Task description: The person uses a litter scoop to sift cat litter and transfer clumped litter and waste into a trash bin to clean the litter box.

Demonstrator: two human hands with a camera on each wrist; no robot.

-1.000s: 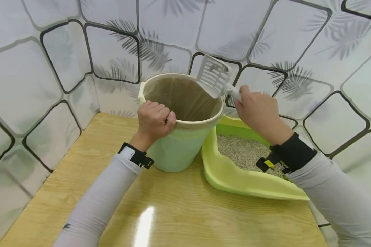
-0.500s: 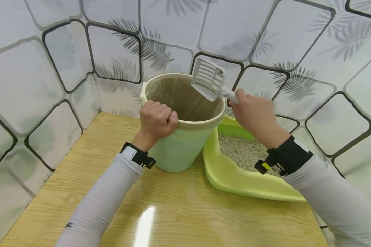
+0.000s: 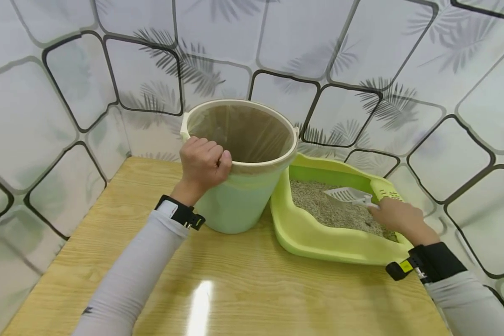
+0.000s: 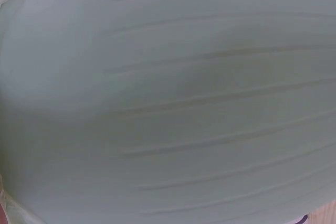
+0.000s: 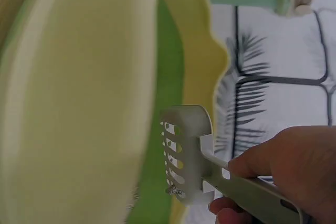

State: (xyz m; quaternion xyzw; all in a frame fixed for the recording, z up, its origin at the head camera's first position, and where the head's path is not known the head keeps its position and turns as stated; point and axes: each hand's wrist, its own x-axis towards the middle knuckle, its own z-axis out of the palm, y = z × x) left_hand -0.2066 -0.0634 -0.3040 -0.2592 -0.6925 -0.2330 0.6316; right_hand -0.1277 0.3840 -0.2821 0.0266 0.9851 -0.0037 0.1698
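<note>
My left hand [image 3: 205, 163] grips the near rim of a pale green trash bin [image 3: 235, 205] lined with a translucent bag [image 3: 252, 133]. The bin's ribbed wall [image 4: 210, 119] fills the left wrist view. My right hand [image 3: 396, 217] holds a white slotted litter scoop [image 3: 347, 194] by its handle, with the thumb along it in the right wrist view. The scoop's head is over the litter box, and a few small grains [image 5: 173, 189] show at its slots. Grey-brown litter [image 3: 312, 198] covers the floor of the yellow-green litter box [image 3: 319, 238].
Bin and litter box stand side by side on a wood-grain table [image 3: 235, 289]. Patterned wall covering [image 3: 285, 42] rises close behind them and along the left. A small dark clump [image 3: 367, 224] lies in the litter near the box's front wall.
My right hand has carried the scoop from above the bin's right rim, down and right, to over the litter box. The left hand keeps its grip on the bin rim.
</note>
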